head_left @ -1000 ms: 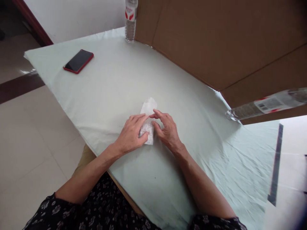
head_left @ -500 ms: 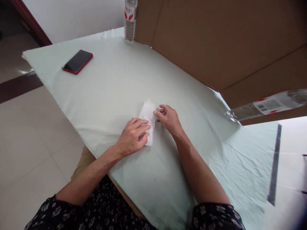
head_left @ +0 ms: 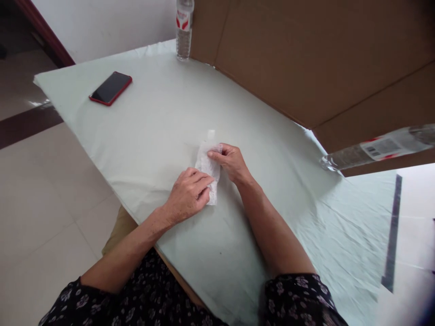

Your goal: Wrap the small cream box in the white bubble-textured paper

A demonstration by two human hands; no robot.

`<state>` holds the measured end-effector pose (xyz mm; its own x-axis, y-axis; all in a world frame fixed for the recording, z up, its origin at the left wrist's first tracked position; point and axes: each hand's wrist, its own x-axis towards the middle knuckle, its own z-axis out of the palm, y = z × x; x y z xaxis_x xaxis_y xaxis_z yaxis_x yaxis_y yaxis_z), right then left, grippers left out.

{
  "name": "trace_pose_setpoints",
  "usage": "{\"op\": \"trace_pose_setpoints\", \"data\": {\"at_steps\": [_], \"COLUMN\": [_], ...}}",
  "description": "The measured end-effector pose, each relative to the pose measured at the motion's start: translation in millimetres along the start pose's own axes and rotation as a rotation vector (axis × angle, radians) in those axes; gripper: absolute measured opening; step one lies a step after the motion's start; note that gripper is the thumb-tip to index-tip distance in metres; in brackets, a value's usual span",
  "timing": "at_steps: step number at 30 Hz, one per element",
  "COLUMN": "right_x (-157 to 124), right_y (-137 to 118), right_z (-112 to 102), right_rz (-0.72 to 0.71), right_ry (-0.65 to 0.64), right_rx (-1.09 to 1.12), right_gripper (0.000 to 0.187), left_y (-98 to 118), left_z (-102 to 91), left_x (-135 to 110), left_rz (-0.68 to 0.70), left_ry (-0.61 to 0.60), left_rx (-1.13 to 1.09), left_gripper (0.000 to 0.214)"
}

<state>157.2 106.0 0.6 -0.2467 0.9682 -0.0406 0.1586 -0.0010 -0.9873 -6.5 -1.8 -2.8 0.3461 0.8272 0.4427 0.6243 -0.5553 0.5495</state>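
Note:
A narrow, whitish bubble-wrap packet [head_left: 204, 158] lies on the pale green tablecloth in the middle of the view. From its far end a small white tab [head_left: 211, 134] sticks out. My left hand [head_left: 190, 192] holds the lower left part, fingers bent over the wrap and thumb at its near end. At the upper right edge, my right hand [head_left: 233, 163] pinches the wrap between thumb and fingers. What the wrap encloses, if anything, cannot be made out.
A phone in a red case [head_left: 111, 88] lies at the far left of the cloth-covered table [head_left: 152, 108]. A water bottle [head_left: 184, 36] stands at the back beside a large cardboard panel [head_left: 288, 59]. Another bottle [head_left: 377, 149] is at the panel's right end.
My right hand has moved slightly left and closed on the packet's upper right edge. The white tab now shows beyond the far end. My left hand has stayed nearly still.

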Motion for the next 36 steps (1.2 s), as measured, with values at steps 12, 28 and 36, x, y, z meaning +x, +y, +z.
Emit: {"op": "trace_pose_setpoints", "data": {"at_steps": [12,28,36], "right_x": [-65.2,-108.6,-103.7], "right_y": [-34.8,26.5,26.3], "right_z": [2.9,9.7,11.3], "right_rz": [-0.213,-0.809,-0.743], "right_ry": [-0.110,-0.104,-0.047], "right_rx": [-0.150,-0.492,-0.565], "right_gripper": [0.017,0.028,0.033], "left_y": [0.6,-27.9,-25.7], "left_z": [9.4,-34.8,-12.5], "left_x": [-13.6,-26.5,-11.9], "left_rz": [-0.285,-0.079,-0.096], "left_ry": [0.327,-0.283,-0.076], "left_rx": [0.020,-0.237,-0.314], "left_gripper": [0.047,0.073,0.051]}}
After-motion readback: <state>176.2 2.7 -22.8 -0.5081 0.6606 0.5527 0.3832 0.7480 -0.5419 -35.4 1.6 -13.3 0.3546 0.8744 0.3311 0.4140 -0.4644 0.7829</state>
